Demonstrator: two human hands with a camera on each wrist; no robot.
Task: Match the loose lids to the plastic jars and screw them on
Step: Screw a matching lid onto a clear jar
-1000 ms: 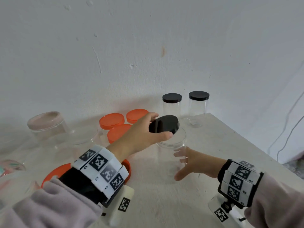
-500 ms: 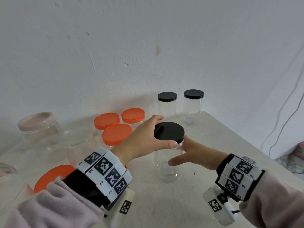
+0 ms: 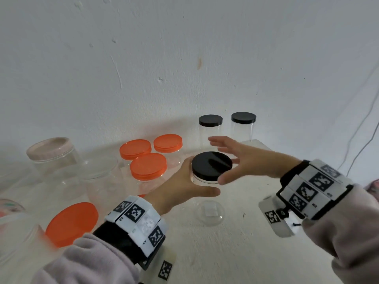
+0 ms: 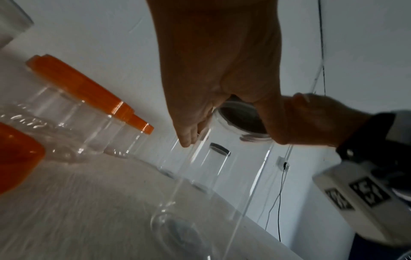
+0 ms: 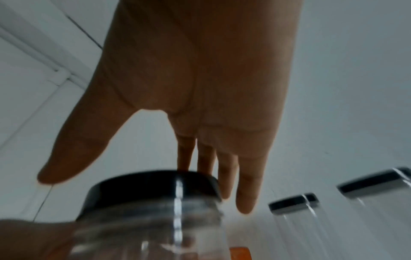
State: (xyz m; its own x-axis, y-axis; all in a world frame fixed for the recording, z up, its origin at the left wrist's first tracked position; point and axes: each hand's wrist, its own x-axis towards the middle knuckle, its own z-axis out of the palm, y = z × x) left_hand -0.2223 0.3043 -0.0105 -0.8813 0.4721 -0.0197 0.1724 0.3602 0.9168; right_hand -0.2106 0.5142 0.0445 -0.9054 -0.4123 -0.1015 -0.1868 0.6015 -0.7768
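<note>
A black lid (image 3: pixel 211 165) sits flat on top of a tall clear plastic jar (image 3: pixel 209 212) standing on the white table (image 3: pixel 235 253). My left hand (image 3: pixel 196 181) grips the jar just under the lid, thumb in front and fingers behind. My right hand (image 3: pixel 231 158) hovers at the lid's right rim with its fingers straight and spread, holding nothing. In the right wrist view the fingers (image 5: pixel 244 193) reach behind the lid (image 5: pixel 151 188). The left wrist view shows my left hand (image 4: pixel 222 123) around the jar's neck (image 4: pixel 233 158).
Two black-lidded jars (image 3: pixel 210 128) (image 3: pixel 243 126) stand at the back by the wall. Three orange-lidded jars (image 3: pixel 148 166) are to the left, with a loose orange lid (image 3: pixel 71 223) nearer me. A pink-lidded jar (image 3: pixel 51 150) and lidless clear jars (image 3: pixel 98 177) are far left.
My left hand set the black lid on the jar, then slid down to grip the jar below it. My right hand left the jar's side and rose to the lid, fingers spread.
</note>
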